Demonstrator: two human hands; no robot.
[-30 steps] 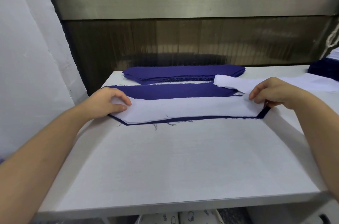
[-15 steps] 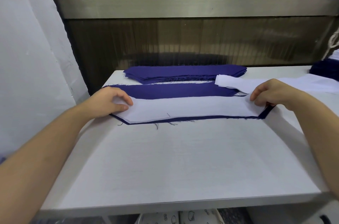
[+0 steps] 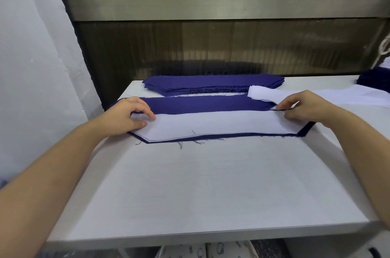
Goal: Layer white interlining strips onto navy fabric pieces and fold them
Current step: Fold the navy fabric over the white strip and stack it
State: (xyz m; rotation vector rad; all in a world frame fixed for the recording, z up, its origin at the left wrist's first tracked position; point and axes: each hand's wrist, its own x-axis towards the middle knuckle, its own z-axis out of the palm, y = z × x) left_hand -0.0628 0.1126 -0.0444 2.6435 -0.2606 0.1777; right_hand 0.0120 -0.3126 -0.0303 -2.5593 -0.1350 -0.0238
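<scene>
A long navy fabric piece [image 3: 202, 104] lies across the white table [image 3: 211, 184]. A white interlining strip [image 3: 215, 124] covers its near half, with a thin navy edge showing along the front. My left hand [image 3: 124, 117] pinches the left end of the strip and fabric between thumb and fingers. My right hand [image 3: 304, 106] pinches the far edge at the right end, fingers curled on the cloth.
A stack of navy pieces [image 3: 213, 84] sits at the table's back. More white interlining strips [image 3: 337, 97] lie at the right, with a dark navy heap [image 3: 373, 79] beyond. A wall stands close on the left; a metal-framed panel rises behind.
My right hand has shifted slightly up to the far edge of the strip's right end. The left hand has kept its hold, fingers spread a little more.
</scene>
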